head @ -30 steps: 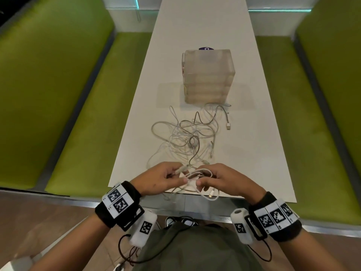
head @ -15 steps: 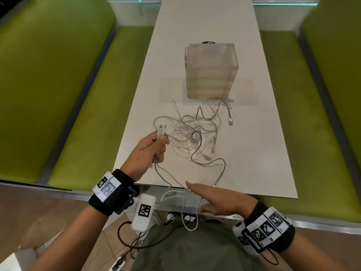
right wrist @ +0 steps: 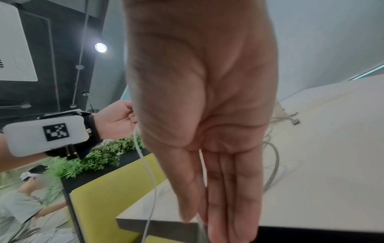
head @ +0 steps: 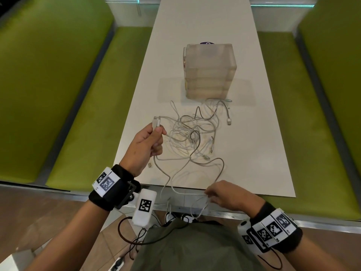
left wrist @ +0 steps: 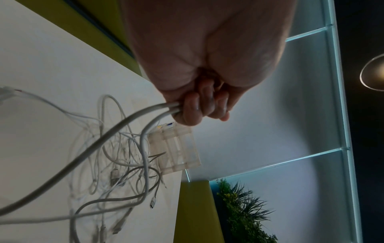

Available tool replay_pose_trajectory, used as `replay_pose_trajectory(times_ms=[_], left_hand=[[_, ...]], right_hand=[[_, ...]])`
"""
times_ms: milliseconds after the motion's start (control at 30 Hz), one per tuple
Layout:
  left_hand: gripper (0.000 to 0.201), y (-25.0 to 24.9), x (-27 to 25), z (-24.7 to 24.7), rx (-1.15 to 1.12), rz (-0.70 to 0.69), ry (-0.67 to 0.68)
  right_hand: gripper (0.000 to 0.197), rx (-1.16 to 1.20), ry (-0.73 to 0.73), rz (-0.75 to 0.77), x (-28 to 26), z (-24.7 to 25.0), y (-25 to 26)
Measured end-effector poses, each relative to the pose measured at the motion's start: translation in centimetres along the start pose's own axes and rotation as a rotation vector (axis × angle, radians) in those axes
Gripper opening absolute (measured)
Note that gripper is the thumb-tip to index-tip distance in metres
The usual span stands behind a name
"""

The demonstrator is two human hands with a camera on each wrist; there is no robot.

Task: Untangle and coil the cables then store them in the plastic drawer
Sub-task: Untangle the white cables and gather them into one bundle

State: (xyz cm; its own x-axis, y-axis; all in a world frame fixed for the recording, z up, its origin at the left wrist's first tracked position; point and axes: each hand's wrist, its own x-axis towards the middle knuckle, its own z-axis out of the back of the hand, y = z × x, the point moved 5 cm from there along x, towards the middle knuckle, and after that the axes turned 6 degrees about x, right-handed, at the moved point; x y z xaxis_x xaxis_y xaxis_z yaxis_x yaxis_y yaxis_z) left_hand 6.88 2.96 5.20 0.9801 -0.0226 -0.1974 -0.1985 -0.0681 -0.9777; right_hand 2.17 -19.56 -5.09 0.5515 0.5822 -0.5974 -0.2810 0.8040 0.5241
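Tangle of thin white and grey rubbery cables point(head: 192, 133) lies mid white matte tabletop point(head: 254, 153), loops overlapping, several plug ends free. Translucent frosted plastic drawer unit point(head: 210, 71), boxy, stacked drawers closed, stands just behind the tangle, a strand touching its base. Left hand point(head: 145, 145) is clenched round two white cable ends, plugs upward. Right hand point(head: 230, 196), at the near tabletop edge, has fingers point(right wrist: 232, 189) straight with a thin white strand running between them. Green padded benches point(head: 78, 106) flank both sides.

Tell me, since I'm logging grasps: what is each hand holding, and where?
Left hand grips a white cable by both plug ends. Right hand has its slack between straight fingers.
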Motion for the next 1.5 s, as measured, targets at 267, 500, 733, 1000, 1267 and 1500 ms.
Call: replay_pose_trajectory(times_ms=[267,500,733,1000,1267,1500], left_hand=[[0.02,0.3,-0.1,-0.9,0.013,0.017,0.049],[0.021,1.7,-0.3,-1.6,0.055,0.077,0.051],[0.021,2.7,0.0,-2.5,0.002,0.035,0.004],[0.012,1.7,0.9,-5.5,-0.089,-0.042,0.08],[0.016,1.8,0.9,-5.6,-0.201,0.018,0.102],[0.019,1.1,1.1,-4.8,-0.164,-0.029,-0.022]], right_hand=[[0.027,0.085,-0.229,0.023,0.3,2.8,-0.5],[0.017,-0.153,-0.356,0.003,1.2,2.8,-3.3],[0.007,0.503,-0.766,0.185,-1.2,8.4,0.7],[0.008,1.22,-0.77,0.345,0.0,10.7,6.7],[0.02,1.262,-0.756,0.365,1.3,10.7,6.3],[0.04,0.848,-0.52,0.224,3.5,10.0,5.9]])
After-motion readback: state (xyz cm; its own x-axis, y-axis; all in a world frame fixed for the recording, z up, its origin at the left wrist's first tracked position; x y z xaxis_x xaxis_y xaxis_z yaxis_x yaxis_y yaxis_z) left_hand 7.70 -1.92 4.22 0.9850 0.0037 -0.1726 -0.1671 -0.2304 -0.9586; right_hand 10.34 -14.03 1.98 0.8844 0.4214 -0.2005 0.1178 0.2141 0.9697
